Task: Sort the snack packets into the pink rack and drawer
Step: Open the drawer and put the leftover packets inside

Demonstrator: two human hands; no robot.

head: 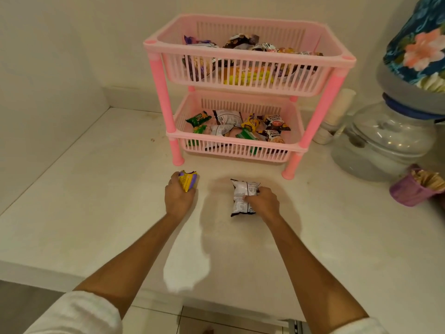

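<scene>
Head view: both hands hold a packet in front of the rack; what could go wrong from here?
1. The top basket already looks piled, so an added packet might slide out.
2. The right hand pinches only one edge of the white packet, which could slip.
3. The purple cup beside the right arm could get knocked.

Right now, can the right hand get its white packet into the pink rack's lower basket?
Probably yes: right hand grips the white foil packet, and the pink slatted lower basket opens unobstructed just ahead.
</scene>
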